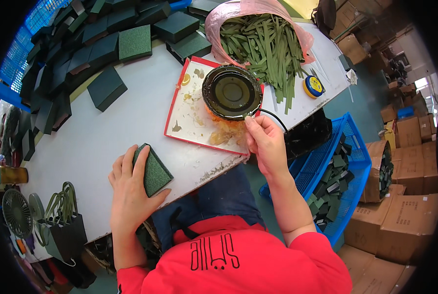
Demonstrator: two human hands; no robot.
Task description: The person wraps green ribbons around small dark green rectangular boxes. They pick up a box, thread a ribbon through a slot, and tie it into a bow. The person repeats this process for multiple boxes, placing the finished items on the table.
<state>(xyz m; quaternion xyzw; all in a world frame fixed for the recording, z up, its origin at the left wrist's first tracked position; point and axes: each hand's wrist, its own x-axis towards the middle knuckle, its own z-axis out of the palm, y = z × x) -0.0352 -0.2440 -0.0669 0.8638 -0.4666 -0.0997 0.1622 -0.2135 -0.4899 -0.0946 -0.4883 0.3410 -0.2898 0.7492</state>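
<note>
1 green box, near left, clamped in left hand; right hand pinched together at near rim of black pot, contents unclear to me.

L hand spread, thumb out; R hand fwd, thumb & index pinched

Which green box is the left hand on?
The green box near the front edge of the table: the left hand holds it, while the other boxes lie farther away, untouched by either hand.

Black lettering — red shirt, carton print — illegible
</note>
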